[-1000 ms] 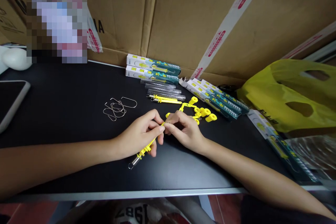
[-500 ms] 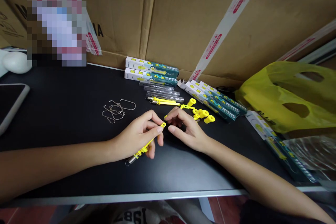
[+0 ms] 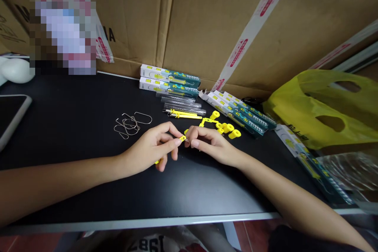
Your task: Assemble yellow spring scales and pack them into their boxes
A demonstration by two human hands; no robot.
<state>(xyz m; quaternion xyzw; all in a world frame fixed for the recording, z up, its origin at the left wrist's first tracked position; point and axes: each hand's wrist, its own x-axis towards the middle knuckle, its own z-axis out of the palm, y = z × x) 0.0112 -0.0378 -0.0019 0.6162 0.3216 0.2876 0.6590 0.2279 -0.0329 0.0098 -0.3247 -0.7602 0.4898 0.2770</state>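
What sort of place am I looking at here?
Perhaps a makeshift work spot in a storeroom or home: taped cardboard stands behind the black tabletop, which holds small printed boxes and loose yellow plastic parts.

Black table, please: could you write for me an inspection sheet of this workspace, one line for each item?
Surface: black table, glare near the front edge; no spill seen
Parts: wire hooks, clear tubes, two yellow rods with metal ends, loose yellow caps, printed boxes
Clutter: yellow bag and clear plastic at right, dark-screened device at left
Grips: left grip pinches a yellow piece; right grip pinches a thin metal piece beside it
Cables: nothing seen clearly; dark item behind the right boxes cannot be identified
Surroundings: taped cardboard behind, reddish floor below; upper left is pixelated
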